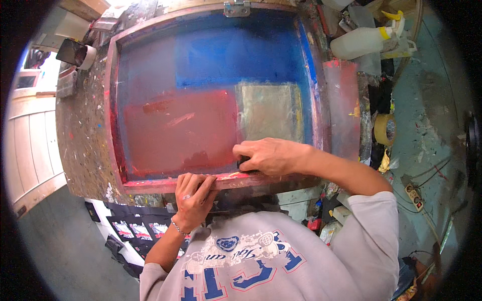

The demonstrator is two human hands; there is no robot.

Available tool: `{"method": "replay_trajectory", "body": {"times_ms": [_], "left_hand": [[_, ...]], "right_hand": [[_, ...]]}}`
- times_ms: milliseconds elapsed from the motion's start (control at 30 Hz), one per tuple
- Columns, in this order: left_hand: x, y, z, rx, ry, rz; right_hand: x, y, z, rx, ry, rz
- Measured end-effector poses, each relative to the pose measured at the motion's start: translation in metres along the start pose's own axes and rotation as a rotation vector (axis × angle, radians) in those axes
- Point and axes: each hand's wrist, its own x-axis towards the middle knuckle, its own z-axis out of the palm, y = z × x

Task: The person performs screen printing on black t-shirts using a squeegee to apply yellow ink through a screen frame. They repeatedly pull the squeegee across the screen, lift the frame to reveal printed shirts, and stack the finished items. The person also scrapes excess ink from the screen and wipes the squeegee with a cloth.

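A wooden screen-printing frame (114,100) lies in front of me, its mesh stained blue (236,57) at the far side and red (181,135) at the near left. A pale, yellowish rectangle (268,108) shows on the mesh at the near right. My left hand (193,196) is closed over the near rail, fingertips on its paint-smeared top. To the right, just inside that rail, my right hand (271,156) grips a small black thing (243,161). Fingers cover most of it, so I cannot tell its kind. It sits low by the mesh's near edge.
A metal hinge (237,8) joins the frame's far rail. The paint-spattered table (83,150) extends left. A spray bottle (359,44), a translucent reddish sheet (341,108) and a tape roll (384,129) lie at the right. A power strip (414,197) with cables is on the floor.
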Motion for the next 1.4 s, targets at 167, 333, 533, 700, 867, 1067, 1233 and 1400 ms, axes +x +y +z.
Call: {"method": "replay_trajectory", "body": {"times_ms": [167,333,533,700,867,1067,1233,1400], "left_hand": [[0.003,0.001,-0.002,-0.008,-0.020,-0.002],[0.003,0.003,-0.004,-0.005,-0.018,-0.010],[0.000,0.002,-0.003,-0.041,-0.021,-0.034],[0.004,0.001,-0.003,-0.040,-0.023,-0.026],[-0.001,-0.001,0.001,-0.024,-0.001,-0.017],[0.003,0.004,-0.001,-0.027,0.004,-0.039],[0.003,0.005,-0.002,-0.021,0.001,-0.040],[0.003,0.007,0.000,-0.004,0.002,-0.058]], "right_hand": [[-0.014,0.009,-0.028,0.019,-0.134,-0.039],[0.010,0.011,-0.009,-0.005,-0.064,-0.085],[-0.014,0.010,-0.016,0.022,-0.059,-0.090],[-0.053,0.013,-0.027,-0.080,-0.135,-0.029],[-0.097,0.013,-0.047,-0.081,-0.209,0.209],[-0.091,0.010,-0.055,-0.076,0.000,0.263],[-0.068,-0.007,-0.017,-0.126,0.143,0.347],[-0.056,-0.012,0.006,-0.261,0.285,0.424]]}}
